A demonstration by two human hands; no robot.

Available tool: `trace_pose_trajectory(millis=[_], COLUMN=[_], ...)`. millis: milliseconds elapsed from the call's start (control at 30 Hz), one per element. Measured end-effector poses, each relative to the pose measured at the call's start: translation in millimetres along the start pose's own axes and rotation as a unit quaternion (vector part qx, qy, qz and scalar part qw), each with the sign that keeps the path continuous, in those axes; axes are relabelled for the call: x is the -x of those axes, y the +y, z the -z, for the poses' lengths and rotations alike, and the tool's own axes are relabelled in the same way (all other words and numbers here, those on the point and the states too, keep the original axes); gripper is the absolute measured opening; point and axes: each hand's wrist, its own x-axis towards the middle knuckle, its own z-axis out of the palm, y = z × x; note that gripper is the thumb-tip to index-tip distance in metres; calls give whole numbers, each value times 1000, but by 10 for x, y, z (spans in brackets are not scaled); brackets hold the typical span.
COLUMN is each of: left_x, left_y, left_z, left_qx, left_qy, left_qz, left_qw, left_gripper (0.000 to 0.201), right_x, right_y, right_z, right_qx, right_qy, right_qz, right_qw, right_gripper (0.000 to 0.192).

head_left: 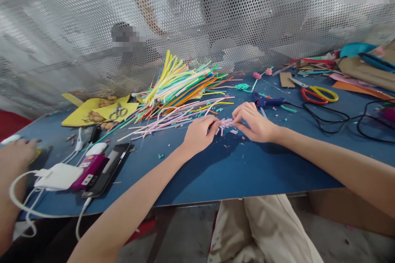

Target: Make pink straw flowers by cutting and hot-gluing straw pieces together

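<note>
The left hand [199, 133] and the right hand [254, 122] both pinch a small pink cluster [226, 123] between them. It lies just above the tabletop [234, 168], equally near both hands.

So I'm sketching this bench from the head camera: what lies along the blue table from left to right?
White charger → phone → small scissors → pile of straws → left hand → pink straw bundle → right hand → yellow and red scissors.
</note>
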Motion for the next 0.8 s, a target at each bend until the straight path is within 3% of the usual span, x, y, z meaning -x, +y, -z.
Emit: trace_pose_trajectory(millis=[800], left_x=[-3], left_y=[-2], left_z=[-12], left_qx=[4], left_qy=[11], left_qz=[-2], left_qw=[1000], left_gripper=[31], right_x=[-5], right_y=[-7], right_z=[26], right_qx=[-11], right_qy=[-4], right_qz=[-13], right_qw=[1000], right_gripper=[6])
